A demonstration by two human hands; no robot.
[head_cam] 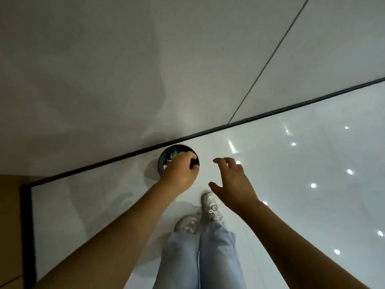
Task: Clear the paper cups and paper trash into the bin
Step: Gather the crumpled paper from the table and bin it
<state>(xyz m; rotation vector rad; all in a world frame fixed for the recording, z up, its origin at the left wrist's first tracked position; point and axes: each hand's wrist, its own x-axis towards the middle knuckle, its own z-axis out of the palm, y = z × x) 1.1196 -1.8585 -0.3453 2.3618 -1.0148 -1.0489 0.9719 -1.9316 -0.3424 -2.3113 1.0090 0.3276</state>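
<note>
A round black bin [161,163] stands on the glossy floor against the wall. Crumpled pale paper trash [172,157] shows inside it at the upper left. My left hand [179,171] hovers right over the bin's mouth with its fingers curled downward; whether anything is in them is hidden. My right hand [235,184] is in the air to the right of the bin, fingers spread and holding nothing. No paper cup is visible outside the bin.
A grey wall [125,69] with a black baseboard [270,113] runs diagonally behind the bin. My feet in white shoes [211,205] stand just below the bin on the white floor. A brown surface [10,205] lies at the left edge.
</note>
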